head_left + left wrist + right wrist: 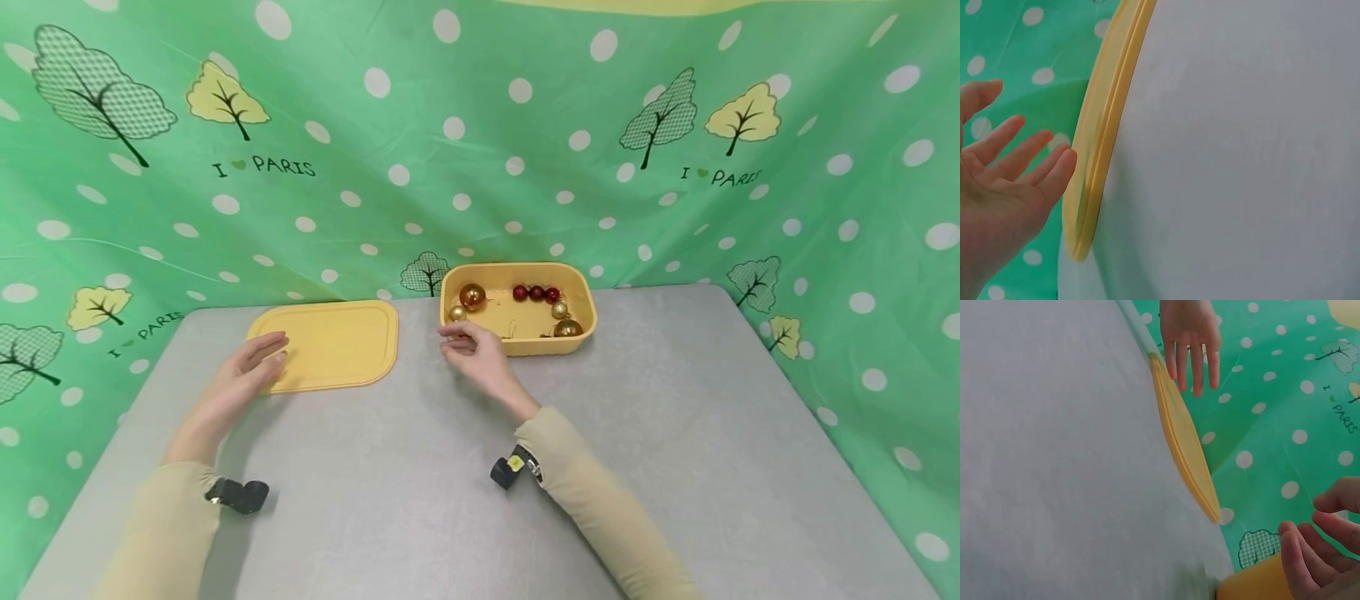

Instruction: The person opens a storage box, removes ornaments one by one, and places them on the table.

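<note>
A flat yellow lid lies on the left of the grey table. My left hand hovers over the lid's left end, its fingers spread and relaxed with nothing in them. To the right stands a yellow box holding Christmas baubles: a shiny copper one, small dark red ones, a small gold one and a brownish gold one. My right hand is at the box's front left corner, fingers loosely bent and holding nothing visible. It partly hides the baubles at that corner.
Grey table surface stretches in front of the lid and box. A green polka-dot cloth with printed trees hangs behind and at both sides. Each wrist carries a small black camera.
</note>
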### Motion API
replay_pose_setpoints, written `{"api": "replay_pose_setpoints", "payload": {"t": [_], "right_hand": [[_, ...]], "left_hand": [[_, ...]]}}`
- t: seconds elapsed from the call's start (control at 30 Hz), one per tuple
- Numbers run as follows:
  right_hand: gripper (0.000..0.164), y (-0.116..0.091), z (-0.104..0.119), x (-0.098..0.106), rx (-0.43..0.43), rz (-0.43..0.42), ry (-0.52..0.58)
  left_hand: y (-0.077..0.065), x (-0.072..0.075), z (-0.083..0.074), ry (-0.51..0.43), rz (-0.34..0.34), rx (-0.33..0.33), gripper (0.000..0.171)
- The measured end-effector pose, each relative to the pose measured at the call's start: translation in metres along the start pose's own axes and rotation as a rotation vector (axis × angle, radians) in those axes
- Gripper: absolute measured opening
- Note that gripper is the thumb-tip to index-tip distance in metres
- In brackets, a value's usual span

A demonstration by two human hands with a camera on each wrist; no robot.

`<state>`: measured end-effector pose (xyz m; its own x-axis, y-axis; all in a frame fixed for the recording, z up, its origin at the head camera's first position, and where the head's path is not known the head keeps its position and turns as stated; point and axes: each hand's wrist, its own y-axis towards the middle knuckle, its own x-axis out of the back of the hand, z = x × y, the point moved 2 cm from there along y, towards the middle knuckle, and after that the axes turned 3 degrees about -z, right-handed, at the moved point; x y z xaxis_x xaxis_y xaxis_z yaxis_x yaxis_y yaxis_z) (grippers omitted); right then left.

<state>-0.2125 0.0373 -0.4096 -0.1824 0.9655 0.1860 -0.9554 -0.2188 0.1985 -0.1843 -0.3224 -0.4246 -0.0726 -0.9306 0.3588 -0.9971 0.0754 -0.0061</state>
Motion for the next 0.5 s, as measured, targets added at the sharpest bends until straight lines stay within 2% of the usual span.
{"api": "replay_pose_setpoints", "payload": {"t": [0.2,0.5], "right_hand": [[0.029,0.001,0.001,0.015,0.012,0.001,0.025],[0.031,0.000,0.003,0.046,0.015,-0.053,-0.026]], "left_hand": [[0.009,-0.021,-0.008,-0.116,0.036,-0.020,0.059],[0.026,-0.059,-0.016,-0.143,0.087,-0.050,0.056]]}}
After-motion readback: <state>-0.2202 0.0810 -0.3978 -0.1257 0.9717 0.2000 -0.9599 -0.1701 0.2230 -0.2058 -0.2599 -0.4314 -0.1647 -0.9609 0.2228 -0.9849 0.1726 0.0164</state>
